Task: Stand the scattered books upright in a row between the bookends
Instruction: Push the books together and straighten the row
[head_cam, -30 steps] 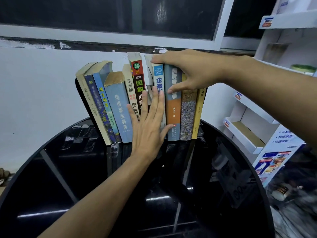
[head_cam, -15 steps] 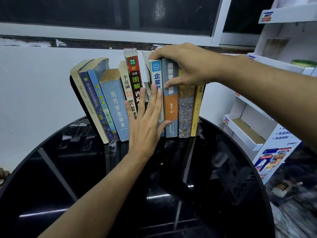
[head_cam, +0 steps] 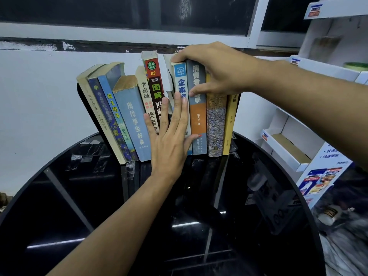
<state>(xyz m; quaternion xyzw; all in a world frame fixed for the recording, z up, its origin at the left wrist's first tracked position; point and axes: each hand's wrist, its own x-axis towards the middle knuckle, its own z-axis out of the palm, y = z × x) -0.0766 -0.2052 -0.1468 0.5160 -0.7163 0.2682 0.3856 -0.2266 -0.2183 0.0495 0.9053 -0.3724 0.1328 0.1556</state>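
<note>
Books (head_cam: 216, 124) in row on surface (head_cam: 119, 196). Our right hand (head_cam: 215, 72) clamps the upright tops; left hand (head_cam: 169, 140), flat, fingers straight, presses spines. Leaners (head_cam: 135, 124) lie just left of it, tops tilted left: left hand's nearer.

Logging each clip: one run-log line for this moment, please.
phase: aligning | book row: left end leaning | left hand: flat on spines | right hand: grips grey-orange book top

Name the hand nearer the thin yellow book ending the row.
Right. The right hand grips neighbouring books beside the thin yellow book; the left hand presses spines farther left.
</note>
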